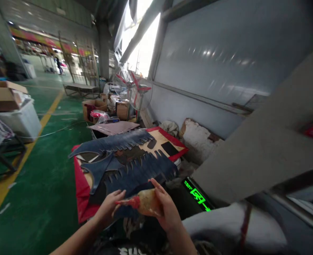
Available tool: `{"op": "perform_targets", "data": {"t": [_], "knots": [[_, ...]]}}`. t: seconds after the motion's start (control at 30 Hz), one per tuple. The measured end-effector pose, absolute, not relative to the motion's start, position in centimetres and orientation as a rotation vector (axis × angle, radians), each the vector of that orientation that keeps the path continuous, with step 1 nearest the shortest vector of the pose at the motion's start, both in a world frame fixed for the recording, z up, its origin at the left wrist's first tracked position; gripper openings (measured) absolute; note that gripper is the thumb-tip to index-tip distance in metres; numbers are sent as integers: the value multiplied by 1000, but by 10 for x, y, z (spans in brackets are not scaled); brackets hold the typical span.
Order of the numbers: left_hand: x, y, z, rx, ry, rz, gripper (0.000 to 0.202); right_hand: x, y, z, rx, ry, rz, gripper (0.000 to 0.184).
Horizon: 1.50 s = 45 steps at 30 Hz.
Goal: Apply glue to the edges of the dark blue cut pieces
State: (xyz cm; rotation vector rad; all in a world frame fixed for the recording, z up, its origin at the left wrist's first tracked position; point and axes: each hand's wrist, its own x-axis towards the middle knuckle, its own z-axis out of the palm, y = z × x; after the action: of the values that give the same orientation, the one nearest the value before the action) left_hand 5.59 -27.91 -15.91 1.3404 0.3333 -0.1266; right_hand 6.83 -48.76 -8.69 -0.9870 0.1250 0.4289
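My right hand [168, 209] is wrapped round a squeeze bottle [147, 202] with a cloudy yellowish body and a red nozzle, tilted on its side. The nozzle points left, at my left hand [109, 206], whose fingers are stretched out close to the tip; whether they touch it I cannot tell. Just beyond both hands lies a dark blue denim piece [143, 171] with a fringed edge. A second fringed denim strip [114, 141] lies farther back, and a curved denim piece [100, 168] sits to the left. They rest on a board with a red cloth border [82, 198].
A dark box with green lettering [196, 195] stands at the right, near a white sack [236, 226]. Behind the board are cardboard boxes [122, 110] and a fan with red blades [136, 85]. A grey slanted beam [254, 141] crosses the right side. Green floor [55, 170] lies left.
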Motion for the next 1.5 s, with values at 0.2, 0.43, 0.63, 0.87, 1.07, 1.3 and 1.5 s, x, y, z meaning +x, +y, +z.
{"op": "perform_targets", "data": {"t": [0.2, 0.43, 0.63, 0.87, 1.07, 1.3, 1.5], "knots": [[105, -309, -122, 1458, -71, -134, 54, 65, -467, -88, -996, 106, 471, 70], [135, -315, -117, 1381, -119, -334, 31, 72, -481, -83, -1037, 174, 272, 62], [120, -301, -109, 1146, -108, -462, 41, 63, -531, -90, -1542, 285, -437, 48], [109, -301, -95, 995, -84, -473, 42, 55, -547, -85, -1980, -348, -966, 12], [105, -300, -93, 977, 12, -497, 46, 56, -535, -63, -2166, -676, -1154, 11], [101, -298, -92, 1047, 45, -472, 52, 52, -533, -58, -2119, -671, -1197, 11], [98, -301, -96, 999, 54, -459, 49, 50, -532, -57, -2196, -754, -1223, 9]]}}
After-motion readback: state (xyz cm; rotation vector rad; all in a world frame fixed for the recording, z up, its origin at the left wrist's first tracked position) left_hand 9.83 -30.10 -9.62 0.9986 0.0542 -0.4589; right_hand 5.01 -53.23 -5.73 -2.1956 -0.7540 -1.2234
